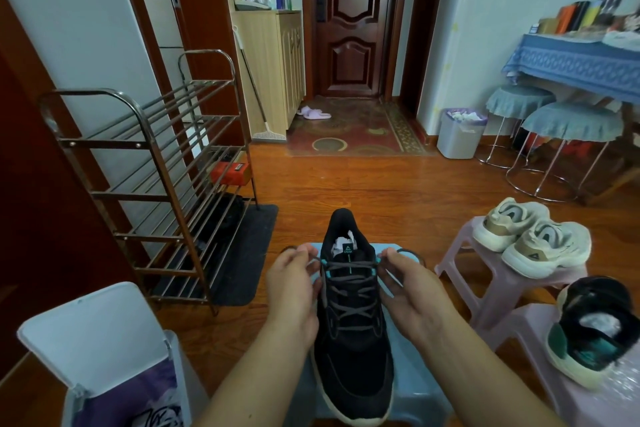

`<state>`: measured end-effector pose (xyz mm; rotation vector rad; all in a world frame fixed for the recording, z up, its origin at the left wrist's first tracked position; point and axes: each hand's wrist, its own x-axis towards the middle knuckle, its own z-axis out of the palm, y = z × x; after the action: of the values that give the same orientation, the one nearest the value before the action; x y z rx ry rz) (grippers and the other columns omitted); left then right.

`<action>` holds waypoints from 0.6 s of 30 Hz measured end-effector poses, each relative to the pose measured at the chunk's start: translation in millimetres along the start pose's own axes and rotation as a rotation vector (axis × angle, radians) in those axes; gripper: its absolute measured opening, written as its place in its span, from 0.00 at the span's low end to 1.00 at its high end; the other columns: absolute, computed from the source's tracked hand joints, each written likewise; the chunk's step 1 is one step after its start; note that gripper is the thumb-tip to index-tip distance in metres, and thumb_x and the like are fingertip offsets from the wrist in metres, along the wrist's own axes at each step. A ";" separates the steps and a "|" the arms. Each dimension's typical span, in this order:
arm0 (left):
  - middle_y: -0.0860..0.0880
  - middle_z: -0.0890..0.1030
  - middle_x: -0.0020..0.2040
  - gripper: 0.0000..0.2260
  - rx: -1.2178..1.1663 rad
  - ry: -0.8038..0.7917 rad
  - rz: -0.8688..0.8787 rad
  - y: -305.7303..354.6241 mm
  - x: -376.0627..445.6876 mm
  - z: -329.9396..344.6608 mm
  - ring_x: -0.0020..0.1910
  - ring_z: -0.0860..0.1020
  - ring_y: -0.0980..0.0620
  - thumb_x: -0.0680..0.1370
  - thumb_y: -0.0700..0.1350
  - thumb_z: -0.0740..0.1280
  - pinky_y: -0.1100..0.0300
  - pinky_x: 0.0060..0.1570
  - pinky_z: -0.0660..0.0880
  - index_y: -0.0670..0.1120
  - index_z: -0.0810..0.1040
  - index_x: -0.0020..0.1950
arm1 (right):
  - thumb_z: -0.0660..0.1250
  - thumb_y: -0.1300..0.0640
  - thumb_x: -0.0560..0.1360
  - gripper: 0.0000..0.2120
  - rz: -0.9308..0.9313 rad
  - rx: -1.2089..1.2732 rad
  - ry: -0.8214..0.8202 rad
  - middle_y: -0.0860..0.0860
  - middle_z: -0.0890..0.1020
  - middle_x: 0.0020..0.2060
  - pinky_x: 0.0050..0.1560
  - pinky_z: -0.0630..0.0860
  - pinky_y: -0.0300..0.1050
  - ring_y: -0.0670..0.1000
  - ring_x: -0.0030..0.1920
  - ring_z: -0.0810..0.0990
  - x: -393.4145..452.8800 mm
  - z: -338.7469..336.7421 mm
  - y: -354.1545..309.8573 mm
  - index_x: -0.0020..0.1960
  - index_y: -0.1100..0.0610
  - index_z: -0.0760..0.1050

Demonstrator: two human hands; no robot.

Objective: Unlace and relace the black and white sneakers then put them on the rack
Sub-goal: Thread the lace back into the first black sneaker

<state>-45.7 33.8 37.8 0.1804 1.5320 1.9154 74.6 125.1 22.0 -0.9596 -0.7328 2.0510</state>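
Note:
A black sneaker (353, 350) with a pale sole and grey laces (349, 302) lies on a light blue stool (419, 395) in front of me, heel pointing away. My left hand (294, 284) pinches the left lace end beside the top eyelets. My right hand (408, 288) pinches the right lace end on the other side. The laces cross all the way up the shoe. Its partner, a black and teal sneaker (592, 333), rests on a pink stool (561, 402) at the right. The metal shoe rack (145, 191) stands to my left.
A pair of cream sneakers (530, 236) sits on another pink stool (485, 274). An open white bin (104, 350) is at lower left. An orange box (230, 173) lies on the rack, a dark mat (249, 253) under it. Two covered stools (568, 125) and a waste bin (460, 133) stand right.

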 end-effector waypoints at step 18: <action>0.50 0.78 0.37 0.16 0.549 -0.666 0.228 30.1 19.1 13.7 0.44 0.76 0.52 0.86 0.45 0.61 0.62 0.52 0.72 0.45 0.83 0.42 | 0.63 0.50 0.82 0.10 -1.052 -1.621 0.009 0.47 0.82 0.42 0.44 0.76 0.50 0.53 0.45 0.80 4.0 15.4 -71.5 0.51 0.51 0.82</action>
<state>-65.9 53.3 63.7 1.1494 1.5468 1.3224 87.6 165.7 81.7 -0.9084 -2.3237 0.2356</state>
